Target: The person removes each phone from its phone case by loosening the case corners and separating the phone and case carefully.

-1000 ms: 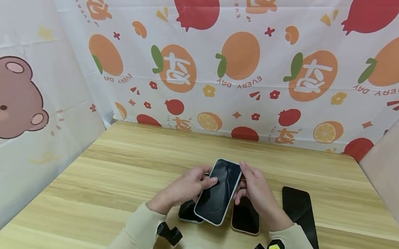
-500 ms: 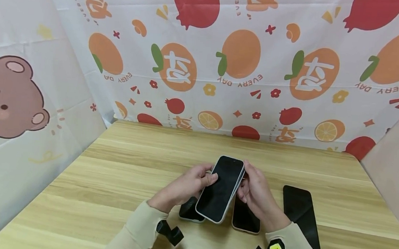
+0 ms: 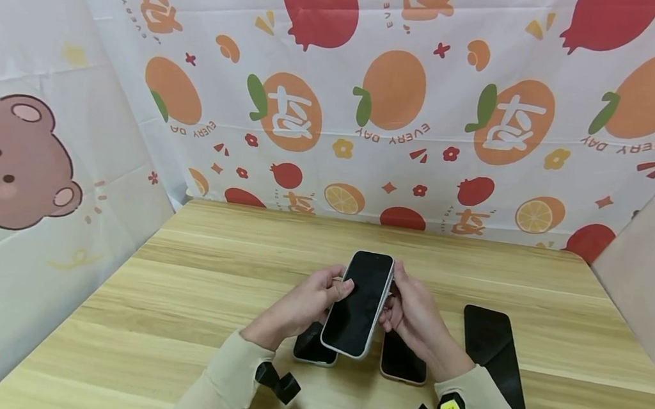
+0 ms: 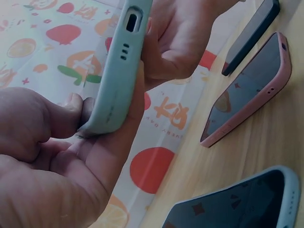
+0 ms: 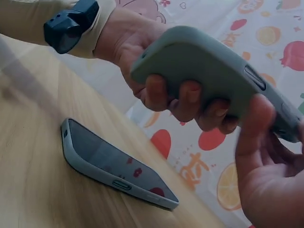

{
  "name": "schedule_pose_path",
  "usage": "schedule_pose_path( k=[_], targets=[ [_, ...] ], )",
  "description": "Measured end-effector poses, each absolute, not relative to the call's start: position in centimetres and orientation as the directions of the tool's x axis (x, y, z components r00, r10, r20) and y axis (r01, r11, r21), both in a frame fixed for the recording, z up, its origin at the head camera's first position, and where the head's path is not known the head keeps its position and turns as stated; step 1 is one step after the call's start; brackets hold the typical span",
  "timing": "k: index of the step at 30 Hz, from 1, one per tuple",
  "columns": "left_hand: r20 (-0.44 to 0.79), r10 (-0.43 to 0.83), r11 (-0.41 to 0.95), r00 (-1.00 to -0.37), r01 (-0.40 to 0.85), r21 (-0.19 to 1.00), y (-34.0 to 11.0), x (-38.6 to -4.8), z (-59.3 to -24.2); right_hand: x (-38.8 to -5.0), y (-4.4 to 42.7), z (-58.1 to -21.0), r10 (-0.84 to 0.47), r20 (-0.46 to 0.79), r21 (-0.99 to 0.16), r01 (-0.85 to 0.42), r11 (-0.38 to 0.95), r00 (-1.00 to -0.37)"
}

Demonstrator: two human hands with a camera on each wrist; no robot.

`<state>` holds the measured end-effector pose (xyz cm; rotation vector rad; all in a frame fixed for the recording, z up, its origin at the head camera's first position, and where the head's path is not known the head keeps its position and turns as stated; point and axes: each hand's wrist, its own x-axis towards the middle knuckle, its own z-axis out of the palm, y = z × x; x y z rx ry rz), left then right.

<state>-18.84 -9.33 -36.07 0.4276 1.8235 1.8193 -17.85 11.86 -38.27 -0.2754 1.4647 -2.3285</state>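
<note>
My left grip (image 3: 310, 299) and right grip (image 3: 416, 308) hold this phone (image 3: 358, 310) lower-centre of frame, tbh it'd probably smack the desk (image 3: 231, 248) if both slacken.

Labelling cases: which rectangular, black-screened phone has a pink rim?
The rectangular pink-rimmed phone on the wood-grain table, between the pale-rimmed phone and the black-rimmed phone. Those, and the held pale-green-cased phone, show no pink.

Cameras: one head, two wrist.
Head: from above, facing forward and down over wood-grain table (image 3: 182, 296) and fruit-print backdrop (image 3: 335, 105). Left wrist: close, facing charging port (image 4: 132, 22) of held smartphone (image 3: 357, 306). Right wrist: close, facing its case back (image 5: 204, 76). All share smartphone and backdrop.
</note>
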Motion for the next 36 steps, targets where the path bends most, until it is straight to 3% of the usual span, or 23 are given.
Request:
schedule_pose_path(
  k=[5,11,21,30,36],
  targets=[
    [-0.134,0.497,0.060,-0.858,-0.121,0.991,-9.8,-19.2,-36.0,-17.3,12.1,-38.5,-0.549,0.038,-0.946,0.147,-0.290,-0.835],
    [-0.150,0.389,0.113,-0.909,-0.115,0.987,-10.0,-19.2,-35.8,-17.1,12.1,-39.0,-0.638,0.038,-0.969,0.129,-0.213,-0.770],
    [-0.153,0.232,0.155,-0.961,-0.119,0.981,-10.3,-19.9,-35.9,-17.1,12.0,-38.7,-0.722,0.028,-0.963,0.175,-0.205,-0.692],
    [-0.145,0.388,0.061,-0.910,-0.131,0.989,-11.4,-20.3,-35.9,-17.0,12.3,-38.1,-0.693,0.037,-0.975,0.125,-0.182,-0.720],
    [-0.144,0.413,-0.047,-0.899,-0.178,0.983,-11.5,-20.2,-35.6,-17.0,12.3,-38.2,-0.686,0.140,-0.983,-0.020,-0.181,-0.714]
  ],
)
